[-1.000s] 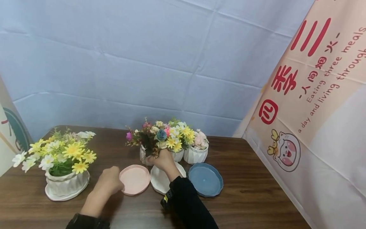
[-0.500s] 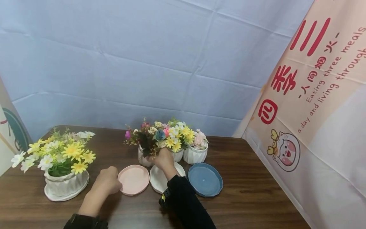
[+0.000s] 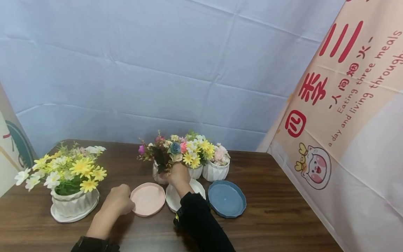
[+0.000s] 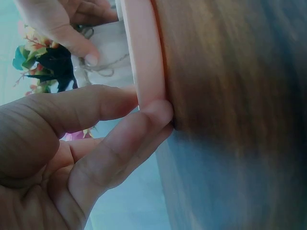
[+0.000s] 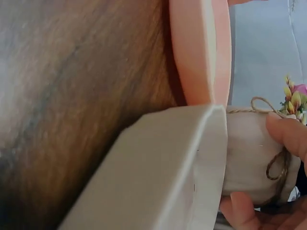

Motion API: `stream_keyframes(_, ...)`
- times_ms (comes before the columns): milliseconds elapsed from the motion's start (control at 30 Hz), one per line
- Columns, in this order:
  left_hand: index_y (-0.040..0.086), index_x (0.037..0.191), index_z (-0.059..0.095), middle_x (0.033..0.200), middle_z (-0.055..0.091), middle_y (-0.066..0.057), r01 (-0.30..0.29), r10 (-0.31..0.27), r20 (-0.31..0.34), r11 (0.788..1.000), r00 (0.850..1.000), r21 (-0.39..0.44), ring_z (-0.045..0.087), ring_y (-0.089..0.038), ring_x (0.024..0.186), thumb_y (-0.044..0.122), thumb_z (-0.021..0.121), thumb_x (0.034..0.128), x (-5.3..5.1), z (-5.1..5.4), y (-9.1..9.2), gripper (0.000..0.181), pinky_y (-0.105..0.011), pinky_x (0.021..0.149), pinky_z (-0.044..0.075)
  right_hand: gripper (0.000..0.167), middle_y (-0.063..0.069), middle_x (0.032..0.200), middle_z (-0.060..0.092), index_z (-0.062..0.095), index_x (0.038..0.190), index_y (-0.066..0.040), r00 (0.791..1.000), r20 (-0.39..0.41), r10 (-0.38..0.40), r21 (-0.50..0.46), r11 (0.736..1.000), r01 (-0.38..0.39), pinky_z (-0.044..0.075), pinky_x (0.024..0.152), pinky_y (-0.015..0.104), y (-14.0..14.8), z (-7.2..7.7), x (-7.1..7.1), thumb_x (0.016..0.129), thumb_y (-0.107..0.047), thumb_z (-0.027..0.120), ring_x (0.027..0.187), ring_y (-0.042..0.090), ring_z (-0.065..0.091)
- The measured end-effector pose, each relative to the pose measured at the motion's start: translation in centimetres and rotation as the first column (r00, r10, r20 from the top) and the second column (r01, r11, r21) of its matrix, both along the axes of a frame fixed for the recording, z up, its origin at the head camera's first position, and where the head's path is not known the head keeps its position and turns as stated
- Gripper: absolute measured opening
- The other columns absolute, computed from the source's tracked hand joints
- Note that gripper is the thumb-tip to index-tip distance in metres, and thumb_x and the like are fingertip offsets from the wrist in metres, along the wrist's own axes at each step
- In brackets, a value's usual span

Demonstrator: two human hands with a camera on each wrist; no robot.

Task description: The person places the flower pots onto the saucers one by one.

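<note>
My left hand pinches the left rim of the pink saucer between thumb and fingertips; the left wrist view shows the grip close up. Behind the white saucer, my right hand holds a white pot of mixed flowers. In the right wrist view, thumb and fingers lie around this pot, which has a twine bow. It stands upright just behind the saucers, its base partly hidden. The pink and white saucers lie side by side, their edges about touching.
To the right is a blue saucer. Behind it stands a pot of pink flowers, beside another pot with yellow and white flowers. A large potted plant sits on its white saucer at the left.
My right hand and the mixed-flower pot have shifted slightly left, and the right sleeve has swung left. My left hand keeps its pinch on the pink saucer.
</note>
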State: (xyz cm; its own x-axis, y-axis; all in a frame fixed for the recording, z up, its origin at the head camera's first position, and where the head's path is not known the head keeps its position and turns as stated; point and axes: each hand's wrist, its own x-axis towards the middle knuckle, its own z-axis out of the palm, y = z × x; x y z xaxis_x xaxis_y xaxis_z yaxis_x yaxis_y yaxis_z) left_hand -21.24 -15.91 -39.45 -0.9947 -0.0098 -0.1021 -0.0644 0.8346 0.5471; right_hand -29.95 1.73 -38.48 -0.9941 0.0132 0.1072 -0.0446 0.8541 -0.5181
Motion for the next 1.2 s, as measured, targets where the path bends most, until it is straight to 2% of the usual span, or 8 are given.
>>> stream_keyframes(133, 0.002, 0.066, 0.054, 0.060, 0.050, -0.008, 0.001, -0.001, 0.024, 1.000, 1.000, 0.020, 0.049, -0.022, 0.056, 0.002, 0.068, 0.0640, 0.0, 0.0, -0.1, 0.014, -0.032, 0.050, 0.042, 0.058, 0.011, 0.095, 0.065, 0.063, 0.106, -0.009, 0.999, 0.030, -0.042, 0.013, 0.999, 0.042, 0.049, 0.062, 0.039, 0.1, -0.1, -0.1, 0.063, -0.044, 0.083, 0.086, 0.029, 0.061)
stream_keyframes(367, 0.002, 0.064, 0.056, 0.060, 0.051, -0.007, -0.004, 0.003, 0.030, 0.999, 1.000, 0.032, 0.050, -0.021, 0.054, 0.001, 0.064, 0.0637, 0.0, 0.1, -0.3, 0.008, -0.031, 0.048, 0.042, 0.064, 0.008, 0.097, 0.065, 0.063, 0.110, -0.011, 0.997, 0.054, -0.049, -0.026, 0.998, 0.051, 0.049, 0.063, 0.038, 0.5, -0.2, -0.1, 0.061, -0.045, 0.084, 0.086, 0.028, 0.061)
stream_keyframes(467, 0.002, 0.065, 0.057, 0.060, 0.052, -0.007, -0.008, 0.006, 0.043, 0.999, 0.999, 0.040, 0.051, -0.020, 0.054, 0.001, 0.064, 0.0644, 0.0, 0.1, -0.4, 0.007, -0.030, 0.048, 0.043, 0.061, 0.008, 0.096, 0.065, 0.064, 0.109, -0.010, 0.999, 0.036, -0.033, -0.034, 0.999, 0.034, 0.049, 0.064, 0.039, 0.5, -0.2, 0.0, 0.062, -0.044, 0.084, 0.086, 0.028, 0.061)
stream_keyframes(600, 0.001, 0.067, 0.058, 0.058, 0.053, -0.006, -0.016, 0.013, 0.055, 0.998, 0.998, 0.061, 0.053, -0.018, 0.052, 0.000, 0.064, 0.0654, 0.0, 0.1, -0.3, 0.006, -0.029, 0.048, 0.045, 0.058, 0.010, 0.097, 0.065, 0.063, 0.107, -0.007, 1.000, -0.028, 0.012, -0.061, 0.998, -0.014, 0.050, 0.071, 0.039, 0.6, -0.5, 0.0, 0.064, -0.038, 0.084, 0.091, 0.030, 0.061)
stream_keyframes(800, 0.000, 0.068, 0.059, 0.055, 0.054, -0.005, -0.022, 0.018, 0.046, 0.996, 0.999, 0.091, 0.054, -0.016, 0.050, -0.001, 0.064, 0.0673, 0.0, 0.0, -0.4, 0.005, -0.028, 0.047, 0.046, 0.066, 0.015, 0.105, 0.063, 0.058, 0.116, -0.002, 0.993, -0.090, 0.079, -0.122, 0.988, -0.090, 0.047, 0.084, 0.039, 0.8, -0.8, -0.2, 0.064, -0.031, 0.086, 0.102, 0.033, 0.057)
stream_keyframes(967, -0.001, 0.068, 0.059, 0.054, 0.054, -0.004, -0.018, 0.013, 0.040, 0.993, 0.999, 0.113, 0.055, -0.015, 0.049, -0.002, 0.064, 0.0681, -0.1, 0.0, -0.5, 0.005, -0.027, 0.046, 0.047, 0.071, 0.016, 0.110, 0.061, 0.056, 0.121, -0.001, 0.992, -0.074, 0.101, -0.169, 0.979, -0.112, 0.045, 0.088, 0.039, 1.0, -0.7, -0.4, 0.063, -0.029, 0.086, 0.105, 0.032, 0.055)
stream_keyframes(1200, -0.001, 0.067, 0.058, 0.052, 0.055, -0.004, -0.019, 0.014, 0.036, 0.991, 0.999, 0.133, 0.056, -0.014, 0.047, -0.003, 0.062, 0.0669, 0.1, -0.3, -0.5, 0.004, -0.027, 0.046, 0.047, 0.071, 0.014, 0.113, 0.060, 0.057, 0.120, 0.000, 0.996, -0.003, 0.085, -0.177, 0.981, -0.084, 0.043, 0.090, 0.038, 1.2, -0.6, -0.6, 0.063, -0.029, 0.086, 0.108, 0.032, 0.054)
